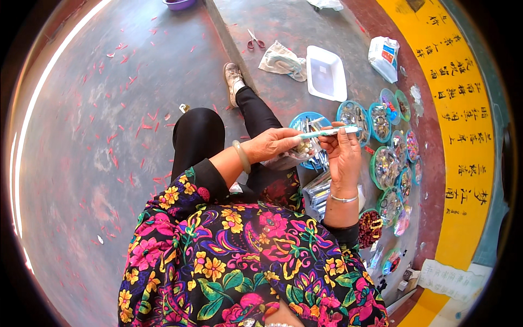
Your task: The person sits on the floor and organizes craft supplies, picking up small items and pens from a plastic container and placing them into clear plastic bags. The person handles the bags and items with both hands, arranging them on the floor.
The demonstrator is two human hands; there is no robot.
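The work in hand looked like fitting or adjusting one slim white-and-teal pen [322,132], which lay almost level between the two hands in front of the person's lap. The left hand [271,144] had thumb and fingers drawn together on the pen's left end; the right hand [344,157], fingers bent, pinched it near the right end, leaving a short tip showing. The next move, as far as could be judged, called for keeping the left grip steady while the right fingertips worked at that end. Just below the pen, a clear container [282,162] of small pieces hid part of the blue basket [296,118] of pens, and whether the left hand's lower fingers touched it could not be told. Fingers covered both gripped spots, and any joint or cap there was too small to make out.
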